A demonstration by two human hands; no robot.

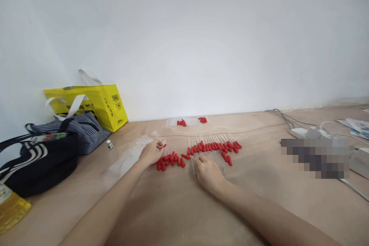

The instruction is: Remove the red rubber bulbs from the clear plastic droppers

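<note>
A small red rubber bulb (164, 146) is pinched between the fingertips of my left hand (151, 153), just above a loose pile of red bulbs (173, 158). My right hand (208, 171) has its fingers drawn together at the left end of a row of thin clear glass tubes (216, 157); it seems to grip a tube there, partly hidden by the fingers. Behind it lie several droppers (213, 146), side by side, with red bulbs on their near ends and clear stems pointing to the wall. Two red bulbs (226, 158) lie right of the tubes.
Clear plastic bags (127, 158) lie left of my left hand. Farther back is a bag with red-bulbed droppers (188, 122). A yellow bag (111, 107), striped bag (90, 130), black bag (43, 165), small bottle (110, 144) and yellow-liquid bottle (13, 209) stand left; power strips (300, 133) lie right.
</note>
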